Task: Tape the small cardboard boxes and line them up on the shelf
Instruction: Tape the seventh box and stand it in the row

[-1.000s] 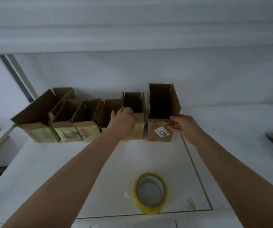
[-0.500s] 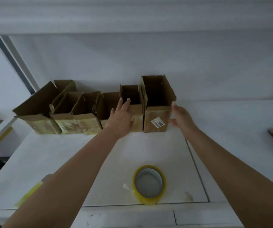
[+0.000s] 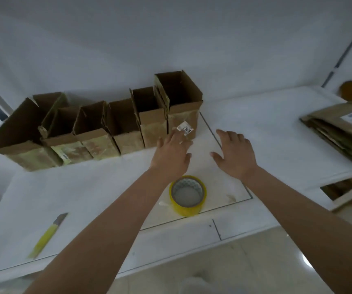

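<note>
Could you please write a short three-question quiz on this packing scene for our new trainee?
1. True or false: the left hand grips the yellow roll of packing tape.
2. Which brown cardboard box bears the white label? A) leftmost B) rightmost
3. Fill in: the yellow-handled utility knife lies to the ___ of the roll.

Key: 1 false, both it and the right hand are open; 2 B; 3 left.

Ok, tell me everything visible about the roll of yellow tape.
The roll of yellow tape lies flat on the white shelf surface, its round core opening facing up, with a pale inner ring. A short loose tail sticks out at its left. It sits near the front edge, below both hands; neither hand touches it.
</note>
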A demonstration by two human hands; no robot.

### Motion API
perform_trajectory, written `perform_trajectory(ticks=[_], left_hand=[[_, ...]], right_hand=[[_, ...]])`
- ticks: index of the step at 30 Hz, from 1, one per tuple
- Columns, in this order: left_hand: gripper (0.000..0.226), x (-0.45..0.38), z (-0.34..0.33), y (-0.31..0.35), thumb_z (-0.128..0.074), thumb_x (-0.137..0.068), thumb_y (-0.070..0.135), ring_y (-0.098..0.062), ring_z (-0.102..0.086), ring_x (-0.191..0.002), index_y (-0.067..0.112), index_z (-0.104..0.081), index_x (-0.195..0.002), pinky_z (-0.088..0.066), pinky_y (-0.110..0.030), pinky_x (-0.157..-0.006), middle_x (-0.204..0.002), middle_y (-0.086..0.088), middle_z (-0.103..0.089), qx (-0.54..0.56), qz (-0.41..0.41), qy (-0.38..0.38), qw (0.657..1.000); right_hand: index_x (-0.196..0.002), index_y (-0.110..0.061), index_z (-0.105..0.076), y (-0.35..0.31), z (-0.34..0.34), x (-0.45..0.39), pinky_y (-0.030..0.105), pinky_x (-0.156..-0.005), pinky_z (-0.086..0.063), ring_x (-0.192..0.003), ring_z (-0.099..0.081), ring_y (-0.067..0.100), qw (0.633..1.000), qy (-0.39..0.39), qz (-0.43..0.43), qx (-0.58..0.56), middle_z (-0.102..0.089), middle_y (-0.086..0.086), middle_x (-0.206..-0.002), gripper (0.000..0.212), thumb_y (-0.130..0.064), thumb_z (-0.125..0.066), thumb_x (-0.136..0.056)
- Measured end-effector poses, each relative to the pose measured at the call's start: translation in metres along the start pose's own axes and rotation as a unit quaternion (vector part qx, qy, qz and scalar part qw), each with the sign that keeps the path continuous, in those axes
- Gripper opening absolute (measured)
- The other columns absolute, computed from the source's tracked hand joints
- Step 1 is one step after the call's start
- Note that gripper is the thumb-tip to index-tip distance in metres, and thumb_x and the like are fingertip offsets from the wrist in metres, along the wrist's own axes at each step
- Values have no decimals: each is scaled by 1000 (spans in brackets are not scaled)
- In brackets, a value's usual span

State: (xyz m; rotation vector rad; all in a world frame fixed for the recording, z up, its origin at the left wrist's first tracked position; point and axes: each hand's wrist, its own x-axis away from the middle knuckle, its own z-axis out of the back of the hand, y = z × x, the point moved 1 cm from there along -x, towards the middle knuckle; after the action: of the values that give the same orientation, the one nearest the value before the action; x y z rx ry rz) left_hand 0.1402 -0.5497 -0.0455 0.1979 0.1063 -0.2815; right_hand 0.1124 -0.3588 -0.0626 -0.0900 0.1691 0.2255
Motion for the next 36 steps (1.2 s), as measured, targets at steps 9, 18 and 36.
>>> perform_trajectory(ticks=[9, 18, 36], left_hand=[[47, -16, -17, 71, -43, -102, 31, -25, -9, -149, 21, -39, -147, -17, -50, -117, -160, -5, -21, -1, -108, -13, 994], [48, -75, -48, 156, -42, -102, 30, -22, -5, -150, 20, -37, -148, -10, -50, -119, -161, -4, -18, 31, -142, -40, 989], [52, -224, -131, 415, -46, -101, 30, -25, -15, -147, 15, -31, -148, -22, -51, -115, -156, -7, -25, 19, -149, -89, 985]], right_hand=[[-148, -15, -31, 64, 10, 55, 41, -103, -34, -125, -44, 34, 996, 4, -77, 32, -48, 14, -139, 65, -40, -54, -93], [-147, -16, -31, 176, 15, 70, 42, -105, -35, -126, -44, 33, 988, 7, -152, 35, -48, 12, -139, 62, -40, -53, -94], [-144, -11, -38, 488, 29, 82, 46, -105, -34, -130, -40, 35, 955, 24, -288, -68, -47, 15, -140, 52, -35, -48, -99]])
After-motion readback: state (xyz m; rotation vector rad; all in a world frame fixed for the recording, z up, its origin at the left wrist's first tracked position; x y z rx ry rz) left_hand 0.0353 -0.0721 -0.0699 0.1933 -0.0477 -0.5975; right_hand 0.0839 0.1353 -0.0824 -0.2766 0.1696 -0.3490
